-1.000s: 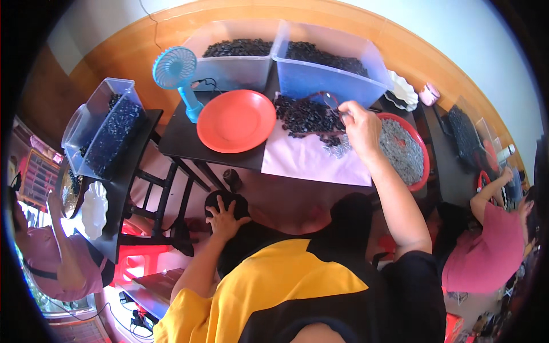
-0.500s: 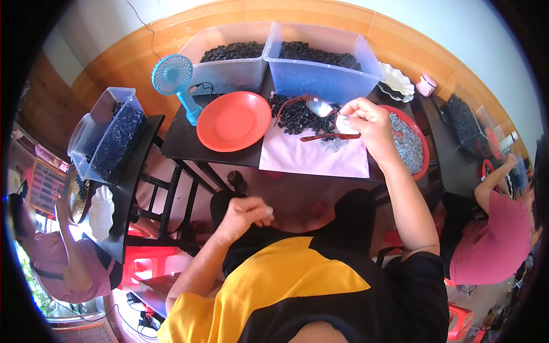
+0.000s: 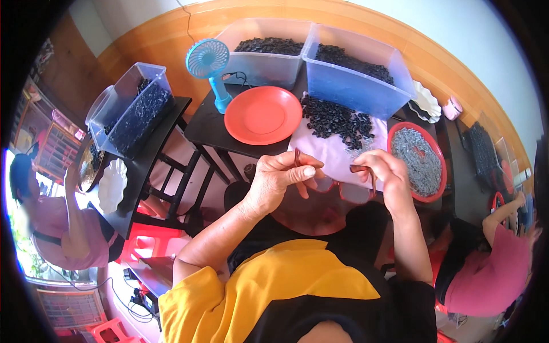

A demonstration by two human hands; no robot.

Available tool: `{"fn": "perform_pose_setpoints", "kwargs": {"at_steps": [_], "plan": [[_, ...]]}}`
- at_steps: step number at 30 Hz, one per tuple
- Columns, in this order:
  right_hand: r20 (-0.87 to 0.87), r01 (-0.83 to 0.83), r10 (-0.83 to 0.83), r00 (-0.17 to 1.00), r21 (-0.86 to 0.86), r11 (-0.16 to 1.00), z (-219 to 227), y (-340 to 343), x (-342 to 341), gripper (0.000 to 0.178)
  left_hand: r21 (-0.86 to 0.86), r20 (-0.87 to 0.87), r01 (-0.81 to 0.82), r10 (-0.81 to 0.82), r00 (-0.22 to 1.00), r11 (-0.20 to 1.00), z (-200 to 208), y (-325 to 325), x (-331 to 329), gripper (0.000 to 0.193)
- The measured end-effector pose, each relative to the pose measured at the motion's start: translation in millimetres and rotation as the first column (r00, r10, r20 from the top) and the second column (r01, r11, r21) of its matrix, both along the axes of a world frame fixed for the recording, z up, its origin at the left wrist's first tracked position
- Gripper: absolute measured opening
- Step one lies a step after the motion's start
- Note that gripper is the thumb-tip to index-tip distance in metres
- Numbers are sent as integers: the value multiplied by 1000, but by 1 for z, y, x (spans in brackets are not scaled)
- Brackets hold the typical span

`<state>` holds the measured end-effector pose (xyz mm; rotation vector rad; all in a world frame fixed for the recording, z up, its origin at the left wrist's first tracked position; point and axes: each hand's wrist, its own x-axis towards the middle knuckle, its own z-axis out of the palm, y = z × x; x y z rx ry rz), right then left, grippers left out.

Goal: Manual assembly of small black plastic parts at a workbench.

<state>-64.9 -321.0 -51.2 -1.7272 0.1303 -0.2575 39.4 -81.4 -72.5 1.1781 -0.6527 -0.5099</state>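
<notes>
A pair of eyeglasses with reddish-brown frames hangs in front of me, over the table's near edge. Its two temple arms point up toward my fingers. My left hand pinches one temple arm, thumb against the fingers. On the other side, my right hand grips the second temple arm. Just beyond the glasses lies a pale pink cloth, with a heap of small black pieces spread on it. Near my right hand a red basin holds many small silvery pieces.
A red-orange plate and a blue fan stand on the black table at left. Clear bins with black pieces line the back. Co-workers sit at left and right. A white scalloped dish rests on the left table.
The glasses have come down and nearer, from over the black pieces to the table's edge. My left hand has risen and taken hold of a temple arm. The view has shifted.
</notes>
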Motion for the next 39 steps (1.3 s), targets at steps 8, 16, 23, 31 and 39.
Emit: {"fn": "perform_pose_setpoints", "kwargs": {"at_steps": [8,16,23,31,39], "plan": [[124,-423,492,862,-360,832,26,18,-18,58,190,-327,7,57,943,982,8,18,-12,26],[173,-234,322,931,-392,889,37,38,-31,18,43,-423,87,-61,904,995,10,33,-16,24],[394,-119,295,871,-412,903,62,30,-41,24,-180,-184,452,-481,857,874,29,48,-11,26],[220,-374,614,758,-624,686,119,-2,-71,31,-121,455,934,-817,354,337,64,14,22,19],[442,-359,637,632,-561,746,106,-20,-79,41,51,449,940,-849,279,336,102,12,11,24]]}}
